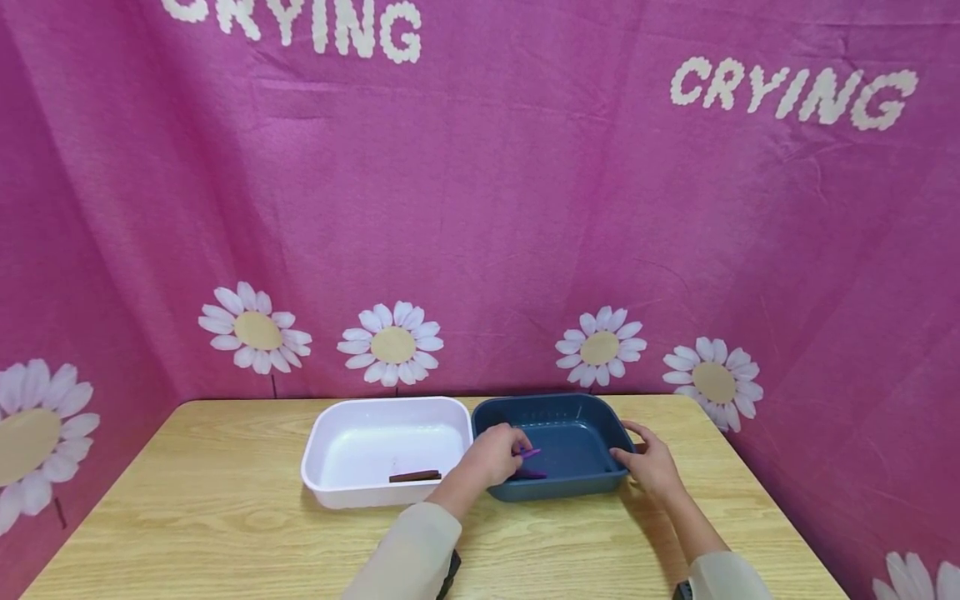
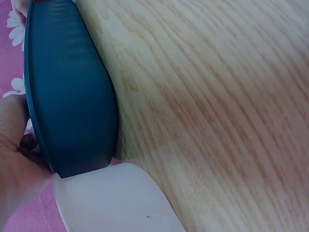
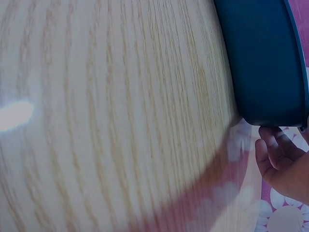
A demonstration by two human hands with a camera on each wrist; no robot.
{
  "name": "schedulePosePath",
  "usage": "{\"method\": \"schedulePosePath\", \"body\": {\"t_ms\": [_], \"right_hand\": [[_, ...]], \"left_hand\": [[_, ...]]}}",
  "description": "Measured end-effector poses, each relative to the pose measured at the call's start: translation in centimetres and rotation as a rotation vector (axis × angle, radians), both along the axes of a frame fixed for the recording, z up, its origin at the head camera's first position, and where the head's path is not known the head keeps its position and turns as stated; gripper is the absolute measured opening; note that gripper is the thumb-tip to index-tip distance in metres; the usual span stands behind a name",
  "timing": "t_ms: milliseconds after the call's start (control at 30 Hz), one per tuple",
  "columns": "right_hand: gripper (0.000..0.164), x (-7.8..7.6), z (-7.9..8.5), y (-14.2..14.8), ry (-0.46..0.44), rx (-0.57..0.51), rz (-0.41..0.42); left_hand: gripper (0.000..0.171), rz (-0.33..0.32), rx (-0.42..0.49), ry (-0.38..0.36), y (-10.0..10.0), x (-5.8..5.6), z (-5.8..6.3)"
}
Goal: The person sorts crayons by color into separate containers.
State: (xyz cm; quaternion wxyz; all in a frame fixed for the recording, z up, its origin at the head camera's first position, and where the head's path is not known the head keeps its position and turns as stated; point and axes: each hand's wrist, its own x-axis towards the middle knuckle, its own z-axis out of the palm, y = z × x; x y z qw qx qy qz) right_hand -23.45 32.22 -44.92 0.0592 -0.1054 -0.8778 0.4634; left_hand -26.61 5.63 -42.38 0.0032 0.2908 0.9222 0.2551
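My left hand (image 1: 492, 454) reaches over the near left part of the dark blue tray (image 1: 551, 487). Its fingers pinch a slim purple stick-like piece (image 1: 531, 453), and another purple piece (image 1: 531, 474) lies just below, on the tray floor. What kind of pieces they are is too small to tell. In the left wrist view the tray wall hides most of the left fingers. My right hand (image 1: 654, 461) grips the right end of the dark blue tray, thumb over the rim and fingers against the outer wall, as the right wrist view (image 3: 285, 159) also shows.
A white tray (image 1: 375, 497) stands against the dark blue tray's left side. Slim dark brown pieces (image 1: 415, 477) lie in it by the near wall. Both trays are on a wooden table (image 1: 225, 492), with a pink flowered curtain (image 1: 487, 208) behind.
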Motion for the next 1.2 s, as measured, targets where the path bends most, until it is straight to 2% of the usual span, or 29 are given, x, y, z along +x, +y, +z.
{"method": "schedulePosePath", "body": {"t_ms": [300, 533, 700, 867, 1067, 1200], "right_hand": [[0.058, -0.2, -0.4, 0.1, 0.071, -0.027, 0.025], [0.056, -0.2, 0.0, -0.2, 0.019, 0.001, 0.012], [0.056, -0.1, 0.5, -0.3, 0.018, 0.003, 0.010], [0.056, 0.0, 0.4, -0.3, 0.020, -0.012, 0.009], [0.056, -0.1, 0.0, -0.1, 0.012, -0.019, 0.004], [0.056, -0.1, -0.1, 0.1, 0.002, -0.008, 0.007]], "left_hand": [[0.020, -0.002, 0.005, -0.020, -0.2, -0.2, -0.5], [0.019, -0.041, 0.073, -0.020, -0.7, 0.1, 0.0], [0.018, -0.078, 0.118, -0.003, -1.2, 0.8, 0.7], [0.017, -0.122, 0.171, -0.004, -1.9, 1.6, 0.8], [0.019, -0.138, 0.202, -0.050, -3.1, 2.8, 1.0], [0.019, -0.156, 0.235, -0.056, -3.8, 3.7, 1.2]]}}
